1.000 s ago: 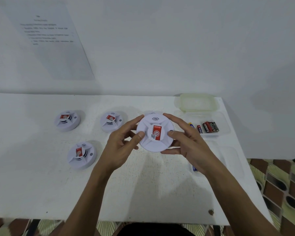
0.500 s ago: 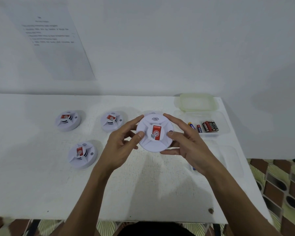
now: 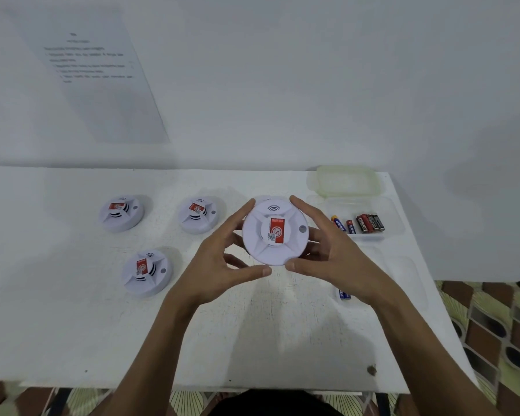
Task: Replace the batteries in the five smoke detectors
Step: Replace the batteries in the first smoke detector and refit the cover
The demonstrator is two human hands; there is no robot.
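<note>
I hold a round white smoke detector (image 3: 275, 232) with a red label above the white table (image 3: 72, 325), face toward me. My left hand (image 3: 222, 262) grips its left rim, thumb under the lower edge. My right hand (image 3: 327, 253) grips its right rim, thumb also at the lower edge. Three more detectors lie on the table: one at back left (image 3: 121, 212), one at back middle (image 3: 199, 214), one nearer at left (image 3: 147, 271). Behind the held one the top edge of another white round thing shows. Several batteries (image 3: 368, 222) lie in a clear tray (image 3: 394, 217) at right.
A translucent lid (image 3: 344, 181) lies behind the battery tray near the wall. A blue battery (image 3: 344, 294) lies in a second clear tray (image 3: 409, 283) under my right wrist. A printed sheet (image 3: 93, 70) hangs on the wall. The table's right edge drops to patterned floor.
Both thumbs have slid from the detector's face down to its lower rim, and the detector is turned slightly. The rest stays still.
</note>
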